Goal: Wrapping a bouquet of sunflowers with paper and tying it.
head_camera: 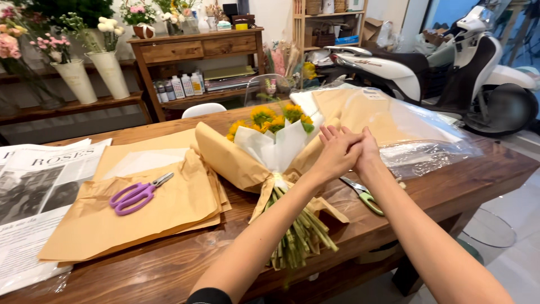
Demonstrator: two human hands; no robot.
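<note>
Clasped hands beside kraft-wrapped yellow-flowered bouquet

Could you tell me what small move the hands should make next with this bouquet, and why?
Probably lower both hands onto the right fold of the brown wrapping paper. The left hand and right hand are pressed together just above the bouquet, holding nothing, and the paper flares open around the yellow flowers.

Place: flower shop workroom
Tabletop: wooden; wrapped yellow bouquet, kraft wrapping paper, newspaper sheets, purple scissors, green-handled scissors
Wall side: white vases of cut flowers on a low shelf; wooden sideboard bearing arrangements and bottles
Rear: parked white scooter; shelving with boxes
</note>
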